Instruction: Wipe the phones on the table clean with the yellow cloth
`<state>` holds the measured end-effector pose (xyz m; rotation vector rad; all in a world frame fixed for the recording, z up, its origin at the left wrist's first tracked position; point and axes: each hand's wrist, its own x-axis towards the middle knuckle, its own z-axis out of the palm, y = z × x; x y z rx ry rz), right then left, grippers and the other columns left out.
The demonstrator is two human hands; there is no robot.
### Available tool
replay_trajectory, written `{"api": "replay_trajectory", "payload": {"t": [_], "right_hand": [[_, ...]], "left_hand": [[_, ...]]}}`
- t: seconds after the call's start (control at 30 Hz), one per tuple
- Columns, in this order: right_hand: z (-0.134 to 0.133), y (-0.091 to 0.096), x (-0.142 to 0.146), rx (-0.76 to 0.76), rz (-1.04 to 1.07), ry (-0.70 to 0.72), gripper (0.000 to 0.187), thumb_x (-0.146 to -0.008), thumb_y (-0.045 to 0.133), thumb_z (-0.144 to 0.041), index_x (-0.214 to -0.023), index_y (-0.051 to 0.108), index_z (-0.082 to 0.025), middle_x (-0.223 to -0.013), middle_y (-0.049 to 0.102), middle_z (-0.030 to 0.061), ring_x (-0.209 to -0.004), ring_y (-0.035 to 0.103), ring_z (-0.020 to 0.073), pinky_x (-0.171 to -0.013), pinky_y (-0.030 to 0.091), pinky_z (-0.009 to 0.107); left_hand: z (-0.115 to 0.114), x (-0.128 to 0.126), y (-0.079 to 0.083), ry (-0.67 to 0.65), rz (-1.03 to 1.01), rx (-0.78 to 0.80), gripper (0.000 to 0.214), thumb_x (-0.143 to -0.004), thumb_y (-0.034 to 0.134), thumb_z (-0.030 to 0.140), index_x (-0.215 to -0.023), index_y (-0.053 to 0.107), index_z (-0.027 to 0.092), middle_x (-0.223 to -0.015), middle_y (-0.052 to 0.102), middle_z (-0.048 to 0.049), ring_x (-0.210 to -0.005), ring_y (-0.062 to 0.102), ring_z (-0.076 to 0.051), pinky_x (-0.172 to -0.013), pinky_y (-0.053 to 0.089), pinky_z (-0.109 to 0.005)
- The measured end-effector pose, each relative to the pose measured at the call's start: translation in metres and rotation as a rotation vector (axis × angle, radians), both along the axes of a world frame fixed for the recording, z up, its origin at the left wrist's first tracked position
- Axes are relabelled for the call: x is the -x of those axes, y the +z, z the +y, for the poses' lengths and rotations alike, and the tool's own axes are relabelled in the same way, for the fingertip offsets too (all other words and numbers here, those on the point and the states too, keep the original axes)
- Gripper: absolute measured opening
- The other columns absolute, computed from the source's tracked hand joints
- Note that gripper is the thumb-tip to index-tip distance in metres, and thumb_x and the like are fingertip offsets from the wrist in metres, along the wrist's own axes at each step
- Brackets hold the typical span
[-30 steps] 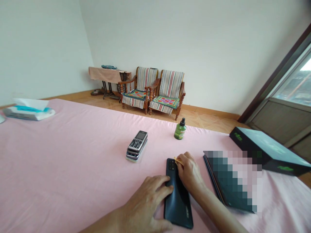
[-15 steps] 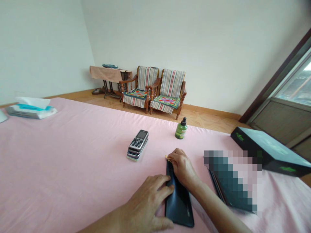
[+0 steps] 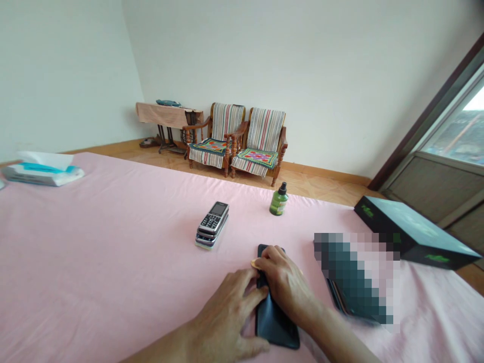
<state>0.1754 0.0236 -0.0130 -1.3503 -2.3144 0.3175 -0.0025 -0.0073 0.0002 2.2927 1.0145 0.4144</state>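
Note:
A black smartphone [image 3: 275,323] lies flat on the pink cloth, its far end pointing away from me. My left hand [image 3: 230,307] steadies it from the left, with fingers on its left edge and the thumb by its near end. On the phone's upper half rests my right hand [image 3: 283,282], closed over a small yellowish cloth [image 3: 255,263]. Only a bit of that cloth shows past the fingers; the rest is hidden. Beyond my hands stands a stack of several mobile phones [image 3: 212,225], a silver-and-black keypad phone on top.
A green bottle with a black cap [image 3: 279,200] stands beyond my hands. To the right are a dark, partly blurred-out flat object [image 3: 351,282] and a black box [image 3: 414,232]. A tissue pack [image 3: 45,174] lies far left. Two wooden chairs [image 3: 257,143] stand by the wall.
My right hand has slid the yellowish cloth down the phone toward me, uncovering the phone's far end. My left hand stays at the phone's left side. The view has shifted slightly.

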Motion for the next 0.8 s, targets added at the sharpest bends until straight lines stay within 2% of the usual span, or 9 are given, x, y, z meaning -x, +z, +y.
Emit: {"api": "replay_trajectory", "payload": {"t": [0.1,0.27,0.37,0.47,0.53,0.67,0.8], "right_hand": [[-0.014,-0.001,-0.002,0.041,0.057,-0.002,0.026,-0.089,0.049,-0.002,-0.087,0.068,-0.020,-0.089,0.057,0.0052,-0.085,0.052,0.0181,-0.071,0.043,0.027],[-0.045,0.003,-0.010,0.143,0.166,0.025,0.030,-0.087,0.043,-0.002,-0.083,0.068,-0.018,-0.085,0.056,0.0056,-0.080,0.055,0.0173,-0.069,0.043,0.027],[-0.058,0.005,-0.019,0.243,0.282,0.030,0.025,-0.083,0.049,-0.004,-0.081,0.069,-0.019,-0.083,0.058,0.0041,-0.076,0.058,0.0153,-0.065,0.042,0.024],[-0.062,0.005,-0.027,0.267,0.391,-0.138,0.020,-0.084,0.051,-0.012,-0.078,0.069,-0.018,-0.078,0.060,0.0034,-0.071,0.058,0.0149,-0.063,0.042,0.024],[-0.061,0.004,-0.028,0.276,0.452,-0.247,0.020,-0.085,0.050,-0.018,-0.076,0.068,-0.018,-0.076,0.060,0.0035,-0.070,0.058,0.0156,-0.063,0.042,0.025],[-0.058,0.003,-0.025,0.354,0.593,-0.312,0.018,-0.082,0.053,-0.025,-0.076,0.069,-0.018,-0.074,0.061,0.0031,-0.069,0.057,0.0162,-0.060,0.040,0.025],[-0.053,0.008,-0.025,0.482,0.865,-0.395,0.025,-0.075,0.064,-0.038,-0.075,0.070,-0.015,-0.068,0.061,0.0028,-0.063,0.054,0.0154,-0.055,0.037,0.024]], "left_hand": [[-0.001,-0.001,-0.001,0.019,-0.031,-0.011,0.076,-0.058,0.089,0.029,-0.126,0.056,0.020,-0.134,0.047,-0.0088,-0.122,0.043,-0.029,-0.107,0.037,-0.039],[-0.002,-0.004,-0.001,0.102,-0.004,0.014,0.057,-0.056,0.089,0.025,-0.104,0.059,0.016,-0.109,0.056,-0.0065,-0.103,0.050,-0.028,-0.093,0.045,-0.041],[-0.002,-0.004,-0.003,0.109,-0.036,0.016,0.060,-0.055,0.088,0.022,-0.106,0.056,0.016,-0.111,0.055,-0.0070,-0.105,0.050,-0.028,-0.094,0.045,-0.041],[-0.002,-0.004,-0.007,0.078,-0.096,0.007,0.074,-0.056,0.087,0.020,-0.121,0.052,0.018,-0.121,0.052,-0.0074,-0.114,0.047,-0.027,-0.103,0.040,-0.039],[-0.002,-0.004,-0.009,0.059,-0.119,0.008,0.075,-0.058,0.086,0.019,-0.125,0.051,0.018,-0.127,0.050,-0.0079,-0.119,0.046,-0.026,-0.107,0.038,-0.036],[-0.005,-0.006,-0.011,0.043,-0.149,-0.001,0.069,-0.062,0.084,0.018,-0.124,0.055,0.018,-0.130,0.051,-0.0084,-0.121,0.048,-0.025,-0.109,0.038,-0.033],[-0.007,-0.007,-0.012,0.046,-0.188,-0.030,0.064,-0.065,0.082,0.018,-0.123,0.056,0.018,-0.127,0.053,-0.0089,-0.118,0.050,-0.025,-0.106,0.041,-0.034]]}}
